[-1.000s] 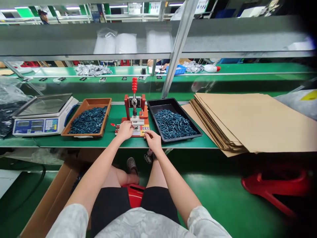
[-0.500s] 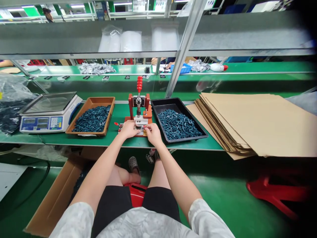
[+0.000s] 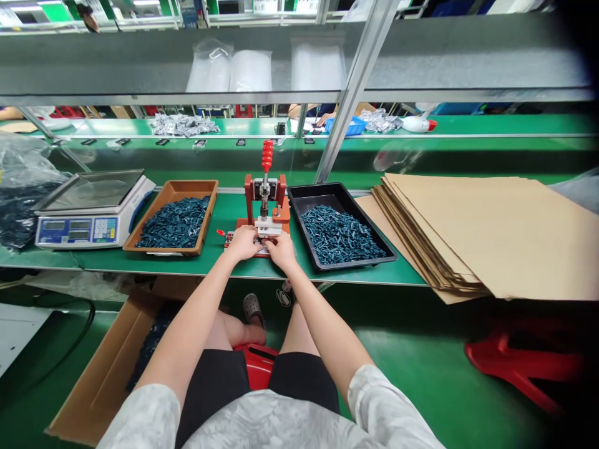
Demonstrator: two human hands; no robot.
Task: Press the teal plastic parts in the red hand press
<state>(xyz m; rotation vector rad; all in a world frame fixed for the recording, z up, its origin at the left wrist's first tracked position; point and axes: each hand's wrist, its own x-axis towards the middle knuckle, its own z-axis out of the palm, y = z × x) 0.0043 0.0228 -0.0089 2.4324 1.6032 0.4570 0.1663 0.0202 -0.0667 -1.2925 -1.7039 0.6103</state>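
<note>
Green workbench runs across a factory floor, with a stack of cardboard sheets at right and a digital scale at left. Between them, a brown tray and a black tray, both heaped with dark blue plastic parts, flank a red hand press. Left hand and right hand sit close together, fingers curled over the press base; whether either holds a part is hidden.

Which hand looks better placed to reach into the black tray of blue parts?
Probably the right hand: it rests on the hand press on the side nearest the black tray. The left hand is farther away, on the brown tray side.
</note>
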